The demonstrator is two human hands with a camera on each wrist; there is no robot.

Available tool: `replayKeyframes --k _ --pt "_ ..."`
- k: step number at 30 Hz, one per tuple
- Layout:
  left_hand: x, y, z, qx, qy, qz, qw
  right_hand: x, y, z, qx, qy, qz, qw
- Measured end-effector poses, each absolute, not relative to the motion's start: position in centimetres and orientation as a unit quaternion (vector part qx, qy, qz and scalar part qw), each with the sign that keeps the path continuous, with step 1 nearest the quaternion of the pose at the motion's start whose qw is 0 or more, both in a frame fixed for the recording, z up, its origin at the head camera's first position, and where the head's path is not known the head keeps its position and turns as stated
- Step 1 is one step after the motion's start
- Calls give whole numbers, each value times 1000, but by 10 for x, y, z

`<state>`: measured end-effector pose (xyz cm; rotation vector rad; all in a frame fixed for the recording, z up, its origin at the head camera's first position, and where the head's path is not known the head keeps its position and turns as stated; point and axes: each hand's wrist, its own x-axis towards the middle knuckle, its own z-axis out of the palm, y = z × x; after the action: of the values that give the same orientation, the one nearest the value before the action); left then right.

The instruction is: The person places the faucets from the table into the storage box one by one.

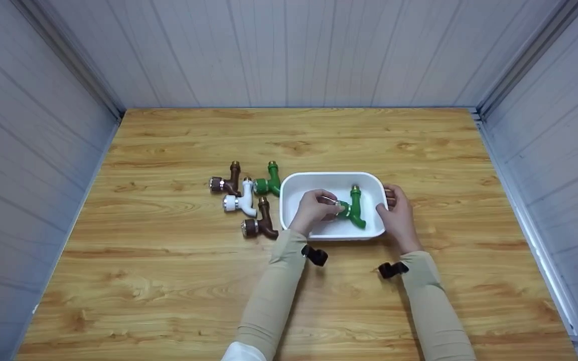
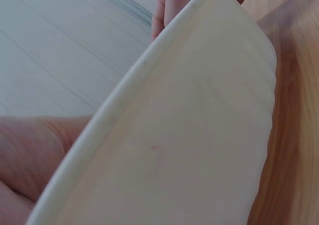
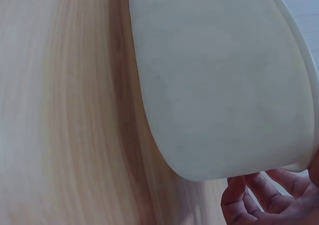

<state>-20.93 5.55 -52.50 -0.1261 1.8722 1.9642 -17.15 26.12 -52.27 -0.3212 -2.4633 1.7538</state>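
Observation:
A white rectangular tub (image 1: 309, 179) stands on the wooden table, with a green tap (image 1: 356, 210) lying inside it. My left hand (image 1: 313, 210) reaches over the near rim and pinches the tap's knob end with thumb and fingers. At the tub's right end my right hand (image 1: 398, 214) grips the rim, thumb at the inside and fingers outside. The right wrist view shows those fingers (image 3: 269, 195) curled against the tub's outer wall (image 3: 224, 85). In the left wrist view the tub's side (image 2: 184, 115) hides most of the left hand (image 2: 30, 160).
Left of the tub lie a second green tap (image 1: 272, 180), a white tap (image 1: 243, 201) and two brown taps, one farther back (image 1: 230, 181) and one nearer (image 1: 261, 223). Pale panel walls (image 1: 289, 55) enclose the wooden table (image 1: 168, 281) at the back and sides.

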Motion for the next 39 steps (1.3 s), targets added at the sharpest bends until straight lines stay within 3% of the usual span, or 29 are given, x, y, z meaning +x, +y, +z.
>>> replayKeyframes --k 4,11,39 --pt "-208 55 -524 -47 664 715 215 -166 255 -508 -94 -801 589 54" --pt "-204 55 -521 -44 669 710 214 -174 263 -533 -97 -807 578 68" --pt "-204 53 -521 -28 675 700 232 -176 263 -532 -109 -814 567 61"
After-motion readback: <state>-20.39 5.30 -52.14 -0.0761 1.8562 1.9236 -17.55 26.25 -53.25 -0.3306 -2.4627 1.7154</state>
